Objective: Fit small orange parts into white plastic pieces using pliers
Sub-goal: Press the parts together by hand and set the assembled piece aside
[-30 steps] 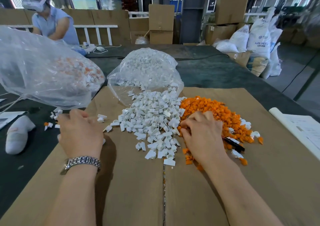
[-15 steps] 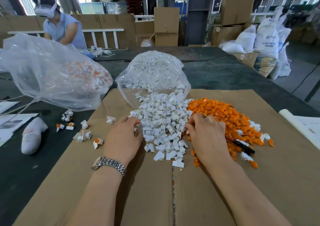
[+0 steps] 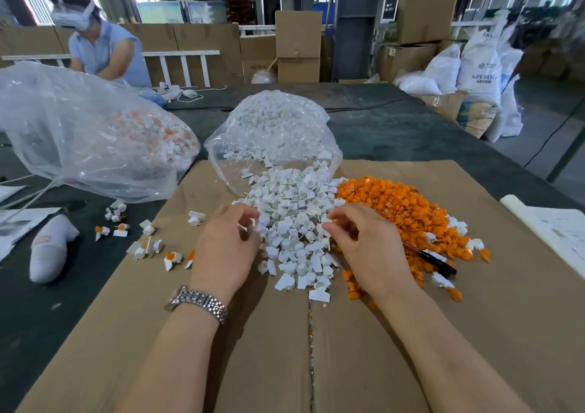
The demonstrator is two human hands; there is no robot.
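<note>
Two hands work the white pile (image 3: 294, 219) on the cardboard: the left hand (image 3: 226, 248) pinches a white piece, the right hand (image 3: 367, 245) holds pliers (image 3: 433, 259). Orange parts (image 3: 399, 210) lie just right, likely for reach.

A dark table (image 3: 411, 134) carries flattened cardboard (image 3: 474, 333), two clear bags (image 3: 79, 146), papers (image 3: 563, 235) and loose parts.

**Materials and finishes on the bench**

Matt brown cardboard (image 3: 443, 317) is spread beneath heaps of smooth white plastic pieces (image 3: 294, 219) and orange plastic parts (image 3: 395, 210). Glossy, crinkled clear film is seen in the bags (image 3: 79, 146). A polished metal link watch (image 3: 199, 302) is worn.
</note>
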